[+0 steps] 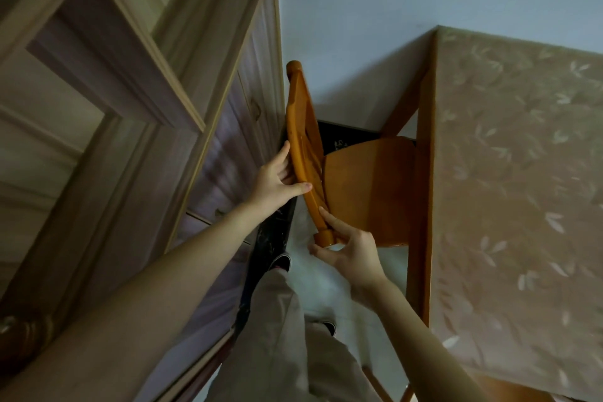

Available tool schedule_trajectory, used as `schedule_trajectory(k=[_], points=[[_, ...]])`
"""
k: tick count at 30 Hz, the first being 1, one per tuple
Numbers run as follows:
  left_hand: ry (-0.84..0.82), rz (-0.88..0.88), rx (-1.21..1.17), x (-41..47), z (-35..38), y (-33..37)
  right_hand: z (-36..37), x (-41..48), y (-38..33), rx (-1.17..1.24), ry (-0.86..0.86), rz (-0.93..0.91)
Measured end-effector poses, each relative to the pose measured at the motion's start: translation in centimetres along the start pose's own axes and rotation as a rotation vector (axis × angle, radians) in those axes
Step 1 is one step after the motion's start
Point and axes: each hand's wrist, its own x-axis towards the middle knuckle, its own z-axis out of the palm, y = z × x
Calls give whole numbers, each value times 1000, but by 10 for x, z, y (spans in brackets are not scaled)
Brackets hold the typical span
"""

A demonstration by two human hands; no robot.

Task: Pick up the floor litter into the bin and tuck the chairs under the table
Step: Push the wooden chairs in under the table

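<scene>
The orange wooden chair [365,186] stood between the table and the cabinet, its seat partly under the table's edge and its curved backrest toward the person. The left hand [277,181] gripped the top rail of the backrest near its middle, thumb lying over the rail's near face and fingers wrapped behind it. The right hand [350,250] held the nearer end of the same rail at the rounded post knob, index finger stretched along the rail and thumb curled beneath the knob, so both hands were closed on the chair. The table [522,179], covered by a beige cloth with a pale leaf print, filled the right side, with an orange wooden leg and frame showing along its edge just beside the seat. A tall panelled wooden cabinet [137,114] rose on the left, close behind the backrest. Below the hands showed pale floor, a dark patterned mat [270,238], and the person's beige trousers and dark shoes.
</scene>
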Motion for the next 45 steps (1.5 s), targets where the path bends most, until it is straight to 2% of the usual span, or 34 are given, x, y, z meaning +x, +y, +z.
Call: schedule_trajectory(k=[22,45], points=[[-79,38,31,77,-2,28,-8,65,7,135,27,102],[-180,76,97,194,43,65,-73,145,16,160,198,205]])
